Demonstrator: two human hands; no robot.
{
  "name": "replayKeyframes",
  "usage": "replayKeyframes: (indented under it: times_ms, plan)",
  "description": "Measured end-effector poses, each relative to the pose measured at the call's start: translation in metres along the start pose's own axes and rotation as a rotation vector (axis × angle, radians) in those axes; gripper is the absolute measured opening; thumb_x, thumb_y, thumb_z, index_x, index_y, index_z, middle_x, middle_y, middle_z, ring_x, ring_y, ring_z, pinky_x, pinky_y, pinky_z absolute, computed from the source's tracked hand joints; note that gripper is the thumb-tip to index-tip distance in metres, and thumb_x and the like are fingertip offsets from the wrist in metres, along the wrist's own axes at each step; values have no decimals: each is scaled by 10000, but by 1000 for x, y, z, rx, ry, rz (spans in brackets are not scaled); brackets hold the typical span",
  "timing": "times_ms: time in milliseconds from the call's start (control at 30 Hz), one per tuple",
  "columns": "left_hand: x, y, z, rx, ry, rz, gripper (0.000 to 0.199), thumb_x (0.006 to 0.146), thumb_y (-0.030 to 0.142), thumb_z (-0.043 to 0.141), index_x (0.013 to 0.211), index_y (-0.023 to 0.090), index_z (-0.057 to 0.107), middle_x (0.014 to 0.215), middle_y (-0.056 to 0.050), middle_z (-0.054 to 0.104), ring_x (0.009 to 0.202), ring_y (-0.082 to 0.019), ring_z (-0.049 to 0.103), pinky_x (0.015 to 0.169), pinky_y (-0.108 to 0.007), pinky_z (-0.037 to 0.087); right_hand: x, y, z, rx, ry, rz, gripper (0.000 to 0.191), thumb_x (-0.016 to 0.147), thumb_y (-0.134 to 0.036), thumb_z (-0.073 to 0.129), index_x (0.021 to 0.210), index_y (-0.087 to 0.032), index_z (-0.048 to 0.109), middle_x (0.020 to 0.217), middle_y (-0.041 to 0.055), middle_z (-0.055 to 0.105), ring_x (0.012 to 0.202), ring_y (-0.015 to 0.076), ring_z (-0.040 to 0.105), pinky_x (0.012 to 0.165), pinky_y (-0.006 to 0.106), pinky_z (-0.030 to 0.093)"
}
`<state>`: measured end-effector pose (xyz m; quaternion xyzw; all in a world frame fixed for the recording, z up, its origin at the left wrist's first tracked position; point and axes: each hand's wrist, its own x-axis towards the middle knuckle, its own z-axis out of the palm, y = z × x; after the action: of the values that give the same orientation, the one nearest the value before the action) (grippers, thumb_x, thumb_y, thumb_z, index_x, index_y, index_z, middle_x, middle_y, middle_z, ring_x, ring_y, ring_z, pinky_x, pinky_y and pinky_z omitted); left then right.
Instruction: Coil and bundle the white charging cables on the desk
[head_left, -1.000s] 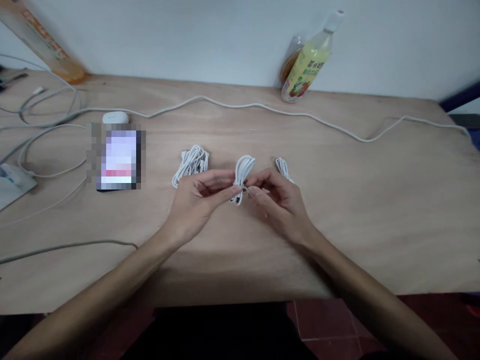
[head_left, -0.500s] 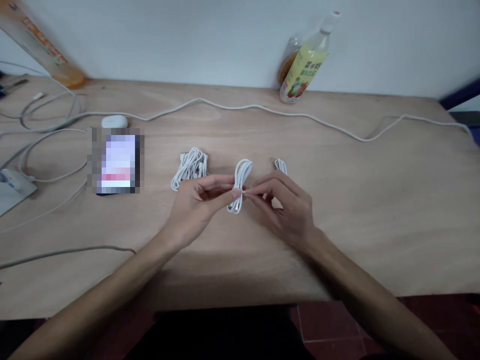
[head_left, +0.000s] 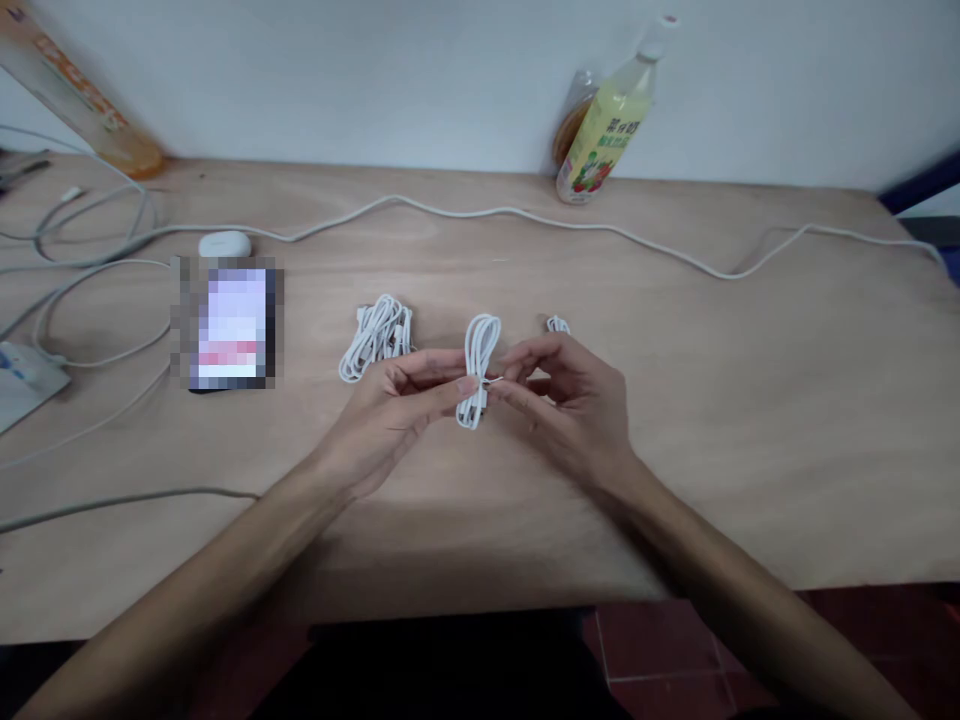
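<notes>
A coiled white cable [head_left: 480, 345] is held upright above the table, pinched at its middle by my left hand [head_left: 405, 400]. Close on its right, my right hand [head_left: 574, 400] has thumb and index finger at a thin white tie [head_left: 493, 380] that sticks out from the coil's middle. Behind my left hand lies a pile of coiled white cables [head_left: 382, 330]. Another white coil [head_left: 557, 324] shows only its top behind my right hand.
A phone [head_left: 232, 325], blurred out, and a white case [head_left: 225, 244] lie at the left beside loose cables. One long white cable [head_left: 510, 212] crosses the table's back. Bottles [head_left: 607, 130] stand by the wall, and a power strip [head_left: 30, 375] is at the left edge.
The fingers of my right hand have shifted and spread slightly at the tie, whose end now shows. The held coil has turned a little, and less of the coil behind my right hand is visible.
</notes>
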<state>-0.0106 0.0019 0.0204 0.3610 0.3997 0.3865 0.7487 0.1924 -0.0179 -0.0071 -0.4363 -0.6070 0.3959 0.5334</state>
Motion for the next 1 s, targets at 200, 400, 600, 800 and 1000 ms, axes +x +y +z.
replayKeyframes:
  times_ms: [200, 400, 600, 800, 1000]
  plan:
    - [1, -3, 1, 14, 33, 60, 311, 693, 219, 1042, 975, 236, 914, 976, -26, 887, 958, -177, 789, 899, -270, 605, 2, -8, 0, 189, -45, 221, 148, 902, -361, 913, 883, -241, 829, 789, -8, 718, 641, 120, 603, 447, 216, 437]
    - [0, -4, 0, 21, 64, 10, 334, 676, 238, 1052, 985, 234, 925, 982, -31, 890, 905, -164, 778, 864, -263, 609, 3, -9, -3, 190, -66, 197, 72, 885, -286, 923, 879, -259, 857, 815, -3, 758, 754, 149, 687, 660, 278, 560]
    - [-1, -1, 0, 8, -34, -26, 300, 758, 314, 1029, 1026, 225, 929, 979, -55, 895, 887, -201, 822, 869, -301, 632, 3, -5, -8, 48, -73, 23, 71, 938, -218, 877, 940, -287, 862, 919, 8, 782, 839, 176, 726, 688, 301, 594]
    - [1, 1, -4, -44, -137, -163, 198, 864, 261, 948, 1050, 201, 916, 918, -58, 888, 854, -207, 849, 951, -340, 658, 2, 0, -14, -368, -26, -446, 195, 1011, -118, 790, 1021, -300, 860, 954, 8, 797, 823, 164, 721, 692, 312, 584]
    - [1, 0, -5, -82, -76, -223, 188, 855, 190, 931, 1041, 174, 905, 949, -77, 892, 885, -194, 840, 891, -289, 656, -2, 5, -14, -568, 29, -758, 282, 993, -8, 759, 1124, -242, 847, 1008, 36, 822, 814, 152, 719, 628, 286, 552]
